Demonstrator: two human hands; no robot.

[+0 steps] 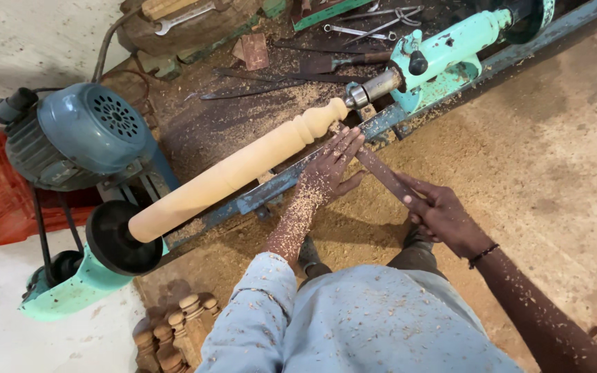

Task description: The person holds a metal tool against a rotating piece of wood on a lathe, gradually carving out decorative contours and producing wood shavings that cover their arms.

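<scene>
Floor: sawdust everywhere, lathe low down.
Spindle: mounted, runs left to right.
Left hand: nearer, fingers pressing chisel near the beaded end.
Right hand: wrapped round handle, further back.

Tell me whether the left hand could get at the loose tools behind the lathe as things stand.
Probably not easily. The left hand steadies the chisel at the spindle. The tools lie beyond the spindle, so it would have to let go and reach over it. Nothing else blocks the way.
</scene>
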